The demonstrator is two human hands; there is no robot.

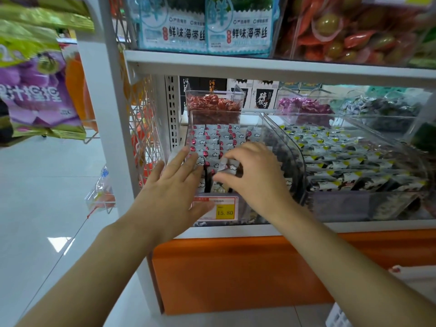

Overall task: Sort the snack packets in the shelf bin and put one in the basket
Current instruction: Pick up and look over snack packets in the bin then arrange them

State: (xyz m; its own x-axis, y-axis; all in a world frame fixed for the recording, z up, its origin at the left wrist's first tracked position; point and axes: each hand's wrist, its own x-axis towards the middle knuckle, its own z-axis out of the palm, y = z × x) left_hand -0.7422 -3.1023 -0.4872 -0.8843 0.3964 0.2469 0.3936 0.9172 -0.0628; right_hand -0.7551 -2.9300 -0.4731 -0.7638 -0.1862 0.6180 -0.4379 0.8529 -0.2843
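Left hand (174,185): flat, fingers straight, pressing packets (207,142) in bin (259,119), frame centre.
Right hand (254,171): pinches one packet (226,165) there.
Risk: thin pinch may slip; neighbours may topple as it lifts.

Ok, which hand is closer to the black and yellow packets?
Right. The right hand, pinching a grey packet, is just left of the bin of black and yellow packets; the left hand lies flat farther left.

A snack shop: white shelving (259,64) carries clear bins (250,112) of wrapped snacks (330,149), a yellow price tag (225,212) at centre reads 15.80, and printed bags (35,90) hang upper left.
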